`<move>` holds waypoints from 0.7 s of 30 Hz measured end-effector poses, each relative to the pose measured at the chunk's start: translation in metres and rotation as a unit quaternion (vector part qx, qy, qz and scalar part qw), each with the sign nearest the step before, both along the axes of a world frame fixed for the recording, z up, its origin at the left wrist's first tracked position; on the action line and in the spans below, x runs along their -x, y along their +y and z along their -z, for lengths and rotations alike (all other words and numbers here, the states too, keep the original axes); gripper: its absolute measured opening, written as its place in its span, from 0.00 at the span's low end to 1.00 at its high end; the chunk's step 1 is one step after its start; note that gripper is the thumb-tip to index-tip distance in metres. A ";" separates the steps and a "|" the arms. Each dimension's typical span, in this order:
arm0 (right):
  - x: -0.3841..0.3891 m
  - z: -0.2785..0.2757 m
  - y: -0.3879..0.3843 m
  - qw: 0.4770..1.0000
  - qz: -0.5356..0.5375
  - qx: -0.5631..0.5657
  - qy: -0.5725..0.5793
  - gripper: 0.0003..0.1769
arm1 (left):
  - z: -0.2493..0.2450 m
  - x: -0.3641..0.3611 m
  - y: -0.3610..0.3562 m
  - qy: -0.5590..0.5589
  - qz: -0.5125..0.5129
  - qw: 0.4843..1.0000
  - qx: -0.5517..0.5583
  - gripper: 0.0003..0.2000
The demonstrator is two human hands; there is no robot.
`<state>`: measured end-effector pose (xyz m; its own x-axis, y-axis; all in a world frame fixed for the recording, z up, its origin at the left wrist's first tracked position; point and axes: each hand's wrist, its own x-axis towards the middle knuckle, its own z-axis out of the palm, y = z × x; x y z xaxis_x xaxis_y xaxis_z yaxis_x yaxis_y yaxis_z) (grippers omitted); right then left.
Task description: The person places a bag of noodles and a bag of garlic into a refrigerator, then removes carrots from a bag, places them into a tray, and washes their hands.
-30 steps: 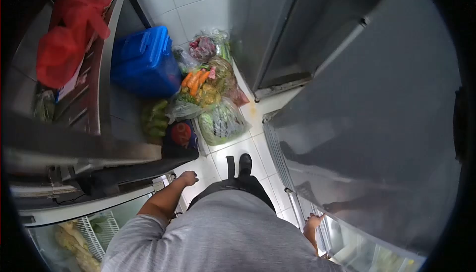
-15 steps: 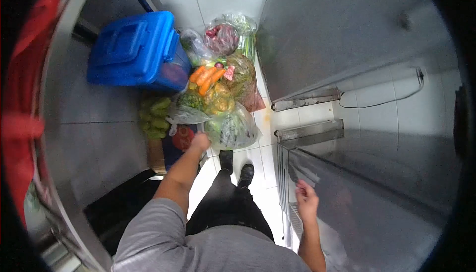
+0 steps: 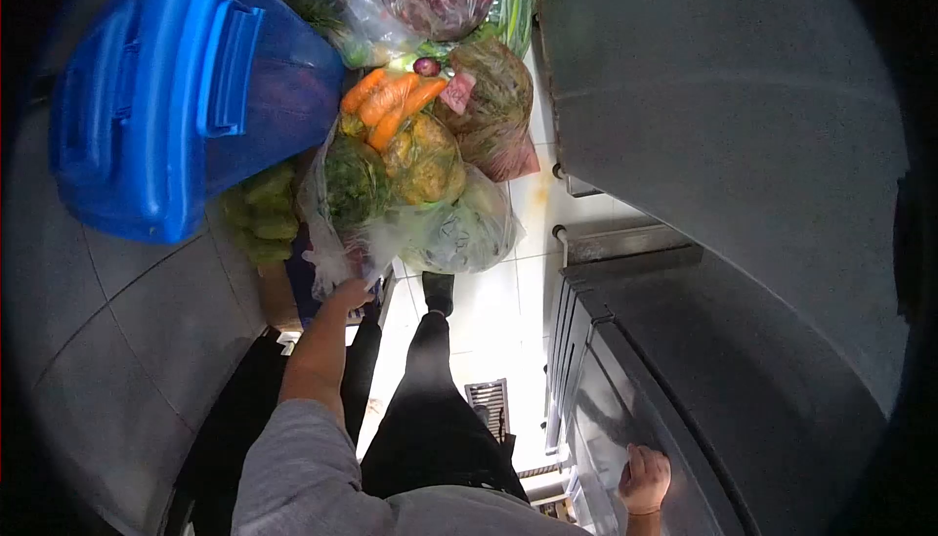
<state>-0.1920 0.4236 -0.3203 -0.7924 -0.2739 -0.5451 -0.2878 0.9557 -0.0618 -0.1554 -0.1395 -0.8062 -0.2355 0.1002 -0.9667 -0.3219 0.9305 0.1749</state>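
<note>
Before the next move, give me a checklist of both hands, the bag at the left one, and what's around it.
1. Left hand at the clear bag: ok.
2. Firm grip on that bag: cannot tell, fingers partly hidden.
3. Right hand without a visible load: ok.
4. Clear bag apart from the carrots and neighboring bags: not ok, they crowd together.
5. Lid on blue bin: ok.

L hand (image 3: 352, 294) extended fwd; R hand (image 3: 645, 478) out wide, fingers (image 3: 637, 455) curled.
</note>
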 end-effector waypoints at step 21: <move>0.014 0.009 -0.014 0.997 -0.005 -0.054 -0.053 0.16 | 0.006 0.355 0.043 0.374 0.133 0.902 0.169 0.15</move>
